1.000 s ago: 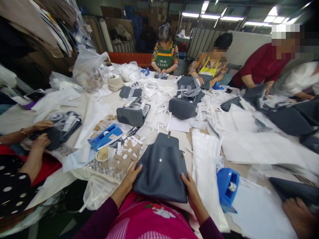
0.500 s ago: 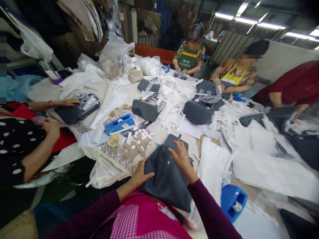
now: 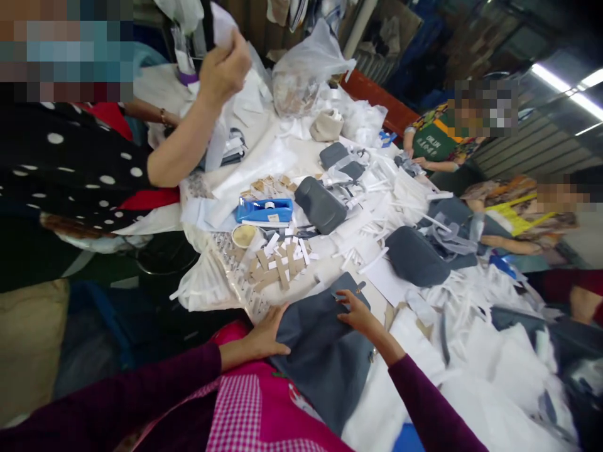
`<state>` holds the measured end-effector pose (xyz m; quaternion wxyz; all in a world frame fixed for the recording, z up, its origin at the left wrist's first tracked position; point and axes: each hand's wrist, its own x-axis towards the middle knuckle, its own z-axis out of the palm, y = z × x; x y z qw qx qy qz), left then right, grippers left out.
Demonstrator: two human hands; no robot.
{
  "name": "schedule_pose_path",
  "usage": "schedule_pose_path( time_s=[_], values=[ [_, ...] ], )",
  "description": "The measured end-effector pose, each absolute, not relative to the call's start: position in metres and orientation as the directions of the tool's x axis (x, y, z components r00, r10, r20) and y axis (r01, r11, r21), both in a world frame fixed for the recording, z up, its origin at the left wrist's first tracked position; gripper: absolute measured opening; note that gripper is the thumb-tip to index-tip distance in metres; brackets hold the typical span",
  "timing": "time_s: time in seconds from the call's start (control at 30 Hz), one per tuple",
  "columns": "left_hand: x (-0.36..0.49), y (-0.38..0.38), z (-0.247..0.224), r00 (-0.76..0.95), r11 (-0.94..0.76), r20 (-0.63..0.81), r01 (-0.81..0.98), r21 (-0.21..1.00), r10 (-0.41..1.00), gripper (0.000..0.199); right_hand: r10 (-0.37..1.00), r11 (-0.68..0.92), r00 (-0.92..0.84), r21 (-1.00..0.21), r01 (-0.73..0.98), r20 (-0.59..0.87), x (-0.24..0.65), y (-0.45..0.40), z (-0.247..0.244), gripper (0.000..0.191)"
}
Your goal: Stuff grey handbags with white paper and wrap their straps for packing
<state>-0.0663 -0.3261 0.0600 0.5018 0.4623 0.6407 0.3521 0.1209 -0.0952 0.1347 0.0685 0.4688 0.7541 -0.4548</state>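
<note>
A dark grey leather bag [image 3: 320, 351] lies flat on the table in front of me, its narrow flap end pointing away. My left hand [image 3: 264, 336] rests on the bag's left edge with the fingers spread. My right hand [image 3: 360, 314] lies on the upper part near the flap, fingers apart, close to a small gold-coloured fitting. Neither hand appears to grip the bag. Its lower end is hidden partly by my right sleeve.
Next to the bag lie tan and white strips [image 3: 277, 267], a blue tape dispenser [image 3: 264, 210] and several grey bag parts [image 3: 319, 204]. White sheets [image 3: 494, 370] pile up on the right. A co-worker's raised hand [image 3: 223, 69] holds white material at the left.
The whole view has tilted and swung to the left. My right hand has moved toward the flap end of the bag. The co-worker at the left has raised a hand with white material.
</note>
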Motion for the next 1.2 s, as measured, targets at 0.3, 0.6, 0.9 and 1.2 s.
schedule_pose_path(
  time_s=[0.3, 0.6, 0.9, 1.2],
  values=[
    [-0.063, -0.326, 0.067, -0.107, 0.347, -0.333, 0.178, 0.921, 0.937, 0.103, 0.596, 0.253, -0.606, -0.592, 0.765, -0.527, 0.095, -0.083, 0.122, 0.043],
    [-0.064, -0.328, 0.077, -0.080, 0.369, -0.361, 0.181, 0.912, 0.929, 0.101, 0.242, 0.235, -0.771, -0.735, 0.636, -0.590, 0.089, -0.077, 0.131, 0.060],
    [-0.068, -0.334, 0.073, 0.028, 0.291, -0.307, 0.250, 0.923, 0.951, 0.101, 0.155, 0.579, -0.859, -0.660, 0.479, -0.487, 0.107, -0.082, 0.142, 0.067],
    [-0.065, -0.339, 0.070, 0.064, 0.165, -0.195, 0.326, 0.931, 0.979, 0.095, 0.342, -0.172, -0.606, -0.681, 0.711, -0.718, 0.097, -0.086, 0.143, 0.057]
  ],
)
